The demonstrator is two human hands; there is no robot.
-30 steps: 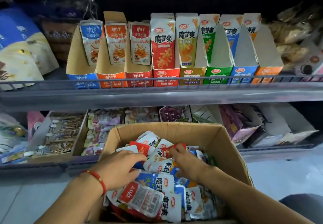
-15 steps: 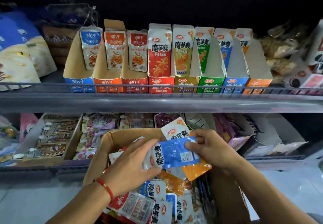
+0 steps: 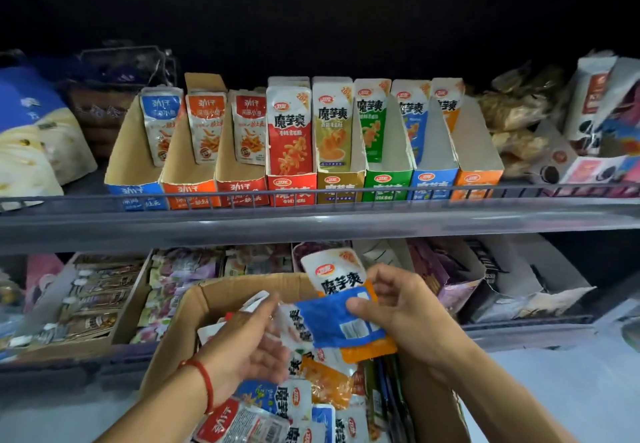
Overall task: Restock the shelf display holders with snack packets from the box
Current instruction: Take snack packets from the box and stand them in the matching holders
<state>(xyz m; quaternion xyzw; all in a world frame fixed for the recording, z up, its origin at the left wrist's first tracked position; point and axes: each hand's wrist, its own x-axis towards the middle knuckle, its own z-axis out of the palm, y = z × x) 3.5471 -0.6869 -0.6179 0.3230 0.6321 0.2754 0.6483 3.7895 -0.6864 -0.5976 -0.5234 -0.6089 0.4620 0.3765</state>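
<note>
My right hand (image 3: 405,311) pinches two snack packets above the open cardboard box (image 3: 211,300): a blue packet (image 3: 336,318) lying crosswise, back side up, and an orange-and-white packet (image 3: 334,269) upright behind it. My left hand (image 3: 246,345), with a red string at the wrist, is spread beside the blue packet's white left end, fingers fairly straight; I cannot tell if they touch it. The box holds several loose packets (image 3: 322,377). A row of display holders stands on the upper shelf, including the green (image 3: 388,179), blue (image 3: 434,179) and orange (image 3: 479,176) ones at the right.
A grey wire rail (image 3: 311,197) runs along the upper shelf's front edge. Big blue-and-white bags (image 3: 31,145) lie at the left, brown snack bags (image 3: 516,113) at the right. Below the shelf are trays of small packets (image 3: 86,297) and purple cartons (image 3: 450,276).
Both hands have come up out of the box with the blue and orange packets. My left hand has loosened from the blue packet's end, and the view has tilted upward.
</note>
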